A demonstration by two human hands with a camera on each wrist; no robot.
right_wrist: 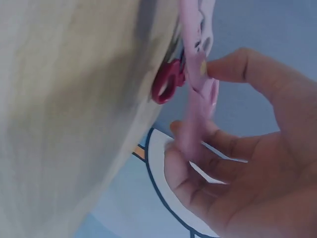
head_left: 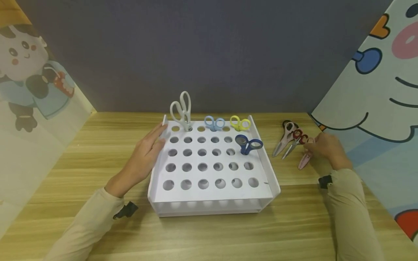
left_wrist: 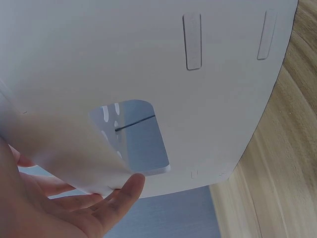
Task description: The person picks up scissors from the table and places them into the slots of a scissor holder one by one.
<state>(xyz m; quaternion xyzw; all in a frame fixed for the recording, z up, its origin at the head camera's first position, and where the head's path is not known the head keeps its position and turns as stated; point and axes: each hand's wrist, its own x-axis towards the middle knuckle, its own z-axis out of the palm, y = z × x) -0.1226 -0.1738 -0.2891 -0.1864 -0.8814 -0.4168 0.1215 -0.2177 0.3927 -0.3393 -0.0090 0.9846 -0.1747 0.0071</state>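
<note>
Light wooden tabletop (head_left: 209, 235), grained, bearing everything listed. White plastic rack with rows of round holes (head_left: 209, 181), sitting square at the centre; rigid and light by the look of it, apt to slide if nudged. The left hand (head_left: 143, 157) rests flat against the rack's left wall, fingers straight, gripping nothing; the left wrist view shows the fingers (left_wrist: 106, 206) under the white panel's edge. Standing blade-down in the holes: large white-handled scissors (head_left: 181, 110) at the back left, pale blue scissors (head_left: 214, 123), yellow scissors (head_left: 240, 123), dark blue scissors (head_left: 248, 144) one row nearer. To the right of the rack, lying on the wood: black-and-pink scissors (head_left: 285, 139) and red-handled scissors (head_left: 295, 139), side by side. Small pink scissors in a pink sheath (head_left: 306, 156), furthest right, pinched at the handle end by the right hand (head_left: 326, 148), thumb and fingers (right_wrist: 198, 173) curled around it. Judged light, stiff, smooth plastic, somewhat slippery; best taken by the handle loops.
</note>
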